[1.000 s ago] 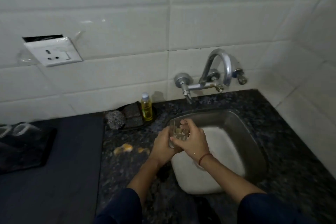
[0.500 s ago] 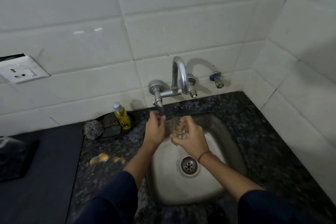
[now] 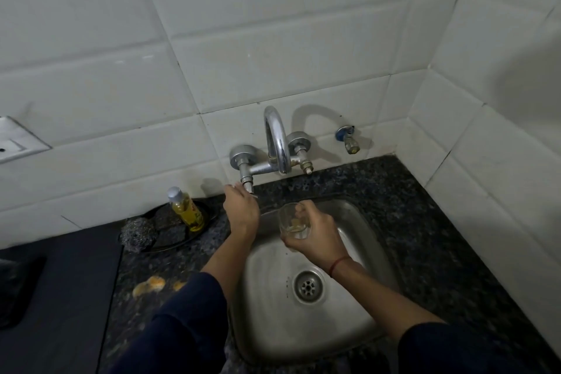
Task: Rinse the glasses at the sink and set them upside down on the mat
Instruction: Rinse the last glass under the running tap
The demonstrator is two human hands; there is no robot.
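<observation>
right hand [image 3: 315,237] has its grip wrapped round the glass [image 3: 294,222], upright, just over the back of the sink [image 3: 273,328]. left hand [image 3: 241,212] sits at the tap valve [image 3: 247,182] behind the sink's back-left corner, grip hidden, can't tell.
</observation>
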